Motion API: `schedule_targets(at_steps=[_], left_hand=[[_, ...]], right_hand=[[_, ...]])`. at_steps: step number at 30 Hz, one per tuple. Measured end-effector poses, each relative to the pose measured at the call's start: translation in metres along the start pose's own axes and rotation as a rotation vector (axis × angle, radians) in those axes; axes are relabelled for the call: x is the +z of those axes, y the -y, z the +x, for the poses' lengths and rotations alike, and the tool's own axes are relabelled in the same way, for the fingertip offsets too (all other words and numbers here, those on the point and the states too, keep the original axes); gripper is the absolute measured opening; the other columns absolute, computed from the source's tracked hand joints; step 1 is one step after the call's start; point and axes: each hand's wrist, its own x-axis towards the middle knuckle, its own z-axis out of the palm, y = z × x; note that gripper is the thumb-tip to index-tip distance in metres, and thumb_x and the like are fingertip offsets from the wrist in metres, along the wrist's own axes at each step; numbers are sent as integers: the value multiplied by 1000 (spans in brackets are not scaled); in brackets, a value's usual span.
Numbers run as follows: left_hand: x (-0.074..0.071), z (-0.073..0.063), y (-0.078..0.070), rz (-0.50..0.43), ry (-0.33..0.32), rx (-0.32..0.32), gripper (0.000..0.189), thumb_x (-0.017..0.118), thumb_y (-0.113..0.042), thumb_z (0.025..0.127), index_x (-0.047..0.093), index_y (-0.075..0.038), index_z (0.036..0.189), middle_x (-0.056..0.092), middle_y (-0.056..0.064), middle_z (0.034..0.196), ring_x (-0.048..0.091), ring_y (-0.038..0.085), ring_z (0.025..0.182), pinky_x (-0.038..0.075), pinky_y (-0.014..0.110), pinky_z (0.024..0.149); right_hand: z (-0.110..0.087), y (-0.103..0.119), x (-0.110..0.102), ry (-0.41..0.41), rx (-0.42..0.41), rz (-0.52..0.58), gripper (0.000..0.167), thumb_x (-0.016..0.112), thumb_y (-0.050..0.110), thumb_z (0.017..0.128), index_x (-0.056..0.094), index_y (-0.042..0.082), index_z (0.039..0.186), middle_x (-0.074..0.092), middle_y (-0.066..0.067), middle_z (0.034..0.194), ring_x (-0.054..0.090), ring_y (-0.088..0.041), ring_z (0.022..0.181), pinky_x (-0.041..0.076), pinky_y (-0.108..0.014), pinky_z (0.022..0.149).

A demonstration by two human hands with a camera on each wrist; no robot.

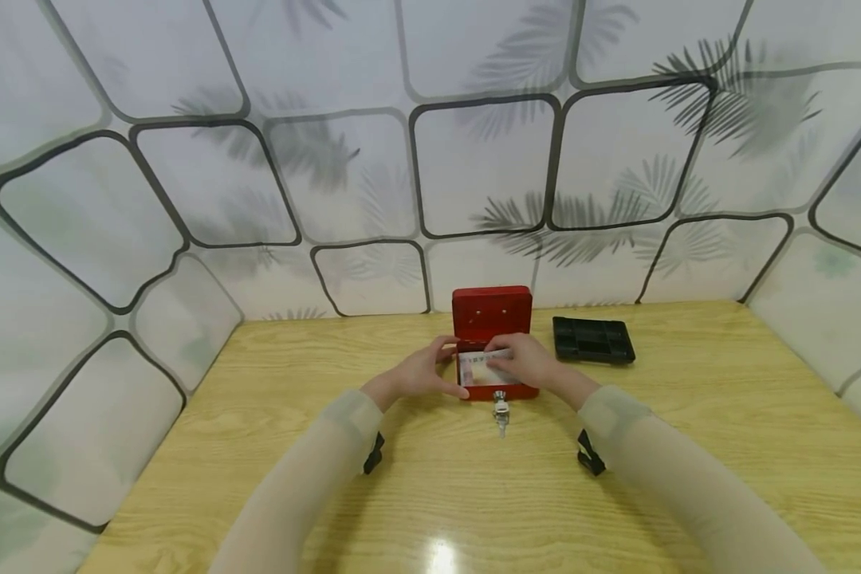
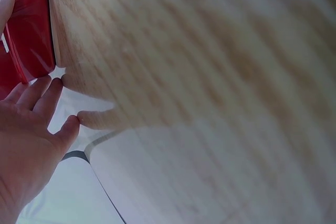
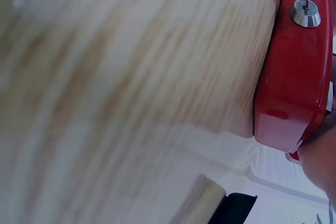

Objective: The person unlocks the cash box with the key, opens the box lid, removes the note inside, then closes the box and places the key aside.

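A red cash box (image 1: 504, 392) stands on the table with its lid (image 1: 492, 312) raised. Banknotes (image 1: 473, 371) lie inside it. Spread across the box's left end, my left hand (image 1: 425, 370) holds it with the thumb at the front corner and fingers towards the back. Over the right half of the opening, my right hand (image 1: 528, 360) reaches in and pinches a banknote between bent fingers and thumb. A key sits in the front lock (image 3: 305, 13), with more keys (image 1: 501, 414) hanging from a ring. In the right wrist view, most of the right hand is cut off.
To the right of the box lies a black compartment tray (image 1: 592, 340). The wooden table (image 1: 430, 478) meets a patterned fabric backdrop (image 1: 484, 167) behind the box. Black straps (image 1: 375, 454) show beside both forearms.
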Motion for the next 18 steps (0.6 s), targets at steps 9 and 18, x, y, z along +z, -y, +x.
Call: schedule_targets(at_steps=[9, 18], left_hand=[[0, 2, 0, -11, 2, -28, 89, 83, -33, 78, 30, -18, 147, 36, 12, 152, 35, 24, 139, 22, 43, 114], [1, 3, 3, -21, 5, -20, 89, 84, -31, 78, 29, -17, 147, 36, 12, 152, 34, 24, 139, 21, 42, 114]], right_hand=[[-1, 4, -9, -46, 16, 38, 14, 65, 10, 94, 69, 4, 106, 67, -12, 110, 59, -34, 110, 45, -52, 95], [-6, 11, -31, -150, 29, 91, 20, 64, 15, 96, 67, 5, 112, 66, -13, 112, 60, -24, 82, 50, -42, 74]])
